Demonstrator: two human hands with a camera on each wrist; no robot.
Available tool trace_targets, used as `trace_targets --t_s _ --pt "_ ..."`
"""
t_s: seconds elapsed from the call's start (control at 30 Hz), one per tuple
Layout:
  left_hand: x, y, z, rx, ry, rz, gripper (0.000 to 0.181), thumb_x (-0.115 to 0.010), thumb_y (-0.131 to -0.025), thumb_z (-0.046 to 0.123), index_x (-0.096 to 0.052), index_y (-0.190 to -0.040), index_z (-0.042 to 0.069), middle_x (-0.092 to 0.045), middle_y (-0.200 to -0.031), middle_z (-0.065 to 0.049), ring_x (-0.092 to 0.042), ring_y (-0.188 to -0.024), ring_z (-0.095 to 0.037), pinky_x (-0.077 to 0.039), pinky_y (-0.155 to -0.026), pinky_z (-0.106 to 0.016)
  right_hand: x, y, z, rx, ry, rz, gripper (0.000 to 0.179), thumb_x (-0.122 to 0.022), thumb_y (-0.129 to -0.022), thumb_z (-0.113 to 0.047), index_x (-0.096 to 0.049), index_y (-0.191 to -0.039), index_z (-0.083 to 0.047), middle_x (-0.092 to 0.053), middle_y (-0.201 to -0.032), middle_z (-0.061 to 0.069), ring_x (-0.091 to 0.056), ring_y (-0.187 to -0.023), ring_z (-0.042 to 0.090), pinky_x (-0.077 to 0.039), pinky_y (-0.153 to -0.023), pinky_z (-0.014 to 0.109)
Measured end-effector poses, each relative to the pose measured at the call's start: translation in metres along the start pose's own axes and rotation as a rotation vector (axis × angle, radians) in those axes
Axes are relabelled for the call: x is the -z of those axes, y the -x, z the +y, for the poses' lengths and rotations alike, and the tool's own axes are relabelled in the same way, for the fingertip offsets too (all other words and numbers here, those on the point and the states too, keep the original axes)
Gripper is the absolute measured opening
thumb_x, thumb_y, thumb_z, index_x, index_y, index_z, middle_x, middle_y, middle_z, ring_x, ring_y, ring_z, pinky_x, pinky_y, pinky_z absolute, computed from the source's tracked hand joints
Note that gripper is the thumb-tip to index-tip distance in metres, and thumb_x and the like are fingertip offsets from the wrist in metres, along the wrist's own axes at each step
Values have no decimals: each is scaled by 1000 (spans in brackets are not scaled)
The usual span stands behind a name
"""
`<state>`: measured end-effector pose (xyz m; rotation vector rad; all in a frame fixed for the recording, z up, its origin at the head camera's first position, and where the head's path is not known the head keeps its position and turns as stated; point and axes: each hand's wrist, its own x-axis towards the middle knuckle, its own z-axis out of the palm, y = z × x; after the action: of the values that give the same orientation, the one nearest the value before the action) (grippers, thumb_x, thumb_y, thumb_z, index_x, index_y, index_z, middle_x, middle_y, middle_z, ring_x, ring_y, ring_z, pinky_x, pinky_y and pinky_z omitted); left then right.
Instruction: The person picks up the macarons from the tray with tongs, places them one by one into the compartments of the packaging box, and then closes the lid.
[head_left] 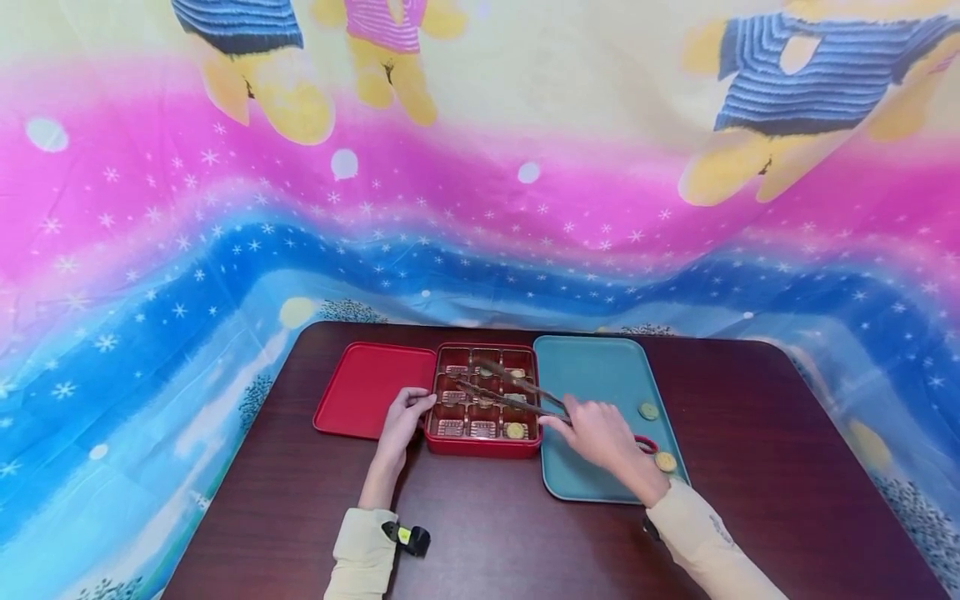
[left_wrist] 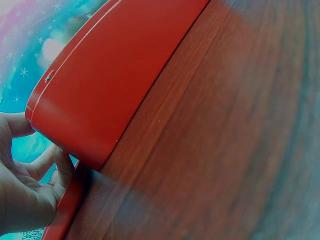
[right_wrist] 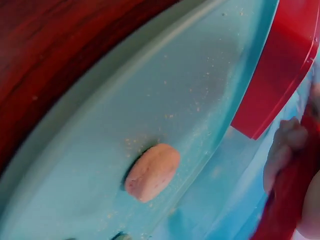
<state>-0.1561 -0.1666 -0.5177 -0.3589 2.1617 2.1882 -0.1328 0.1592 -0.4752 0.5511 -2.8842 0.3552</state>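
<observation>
A red box with a gold-brown divided insert stands mid-table, and several round biscuits lie in its compartments. At its left side my left hand grips the edge, thumb by the rim and fingers curled lower down, as the left wrist view shows. My right hand holds long tongs with a red handle end. Their two arms reach leftward across the box, spread apart, with the tips over the compartments. Whether the tips hold a biscuit I cannot tell.
A red lid lies left of the box. On the right is a blue-green tray bearing a greenish biscuit, a yellow biscuit and crumbs. Behind the dark wooden table hangs a patterned cloth.
</observation>
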Motion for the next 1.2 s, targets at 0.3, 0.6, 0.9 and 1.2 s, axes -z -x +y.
trace_targets --t_s 0.3,0.6,0.9,1.2 --pt "0 0 1 5 -8 0 32 -68 -99 19 -60 -122 -2 -60 -102 -7 -55 -87 -17 -47 -73 -30 25 7 21 -209 -304 -32 51 -80 -89 -44 -54 -99 -2 -42 -58 2 -44 -41 15 -39 -41 32" --pt "0 0 0 2 -26 4 33 -67 -100 20 -59 -123 -3 -60 -104 -7 -55 -88 -18 -47 -73 -30 43 21 53 -296 -463 -96 51 -82 -89 -16 -53 -125 5 -55 -76 4 -50 -62 18 -41 -58 34" --pt "0 0 0 -1 -16 15 33 -68 -99 20 -60 -122 -2 -59 -101 -6 -55 -86 -17 -47 -72 -29 47 46 80 -105 -278 19 34 -72 -99 -20 -50 -118 -2 -38 -70 -1 -39 -58 13 -34 -54 31" --pt "-1 1 0 5 -20 13 33 -68 -99 19 -60 -123 -2 -59 -103 -7 -55 -87 -18 -46 -73 -30 44 72 105 -86 -32 69 17 -75 -96 -17 -62 -105 -10 -31 -58 -7 -28 -45 11 -26 -41 29"
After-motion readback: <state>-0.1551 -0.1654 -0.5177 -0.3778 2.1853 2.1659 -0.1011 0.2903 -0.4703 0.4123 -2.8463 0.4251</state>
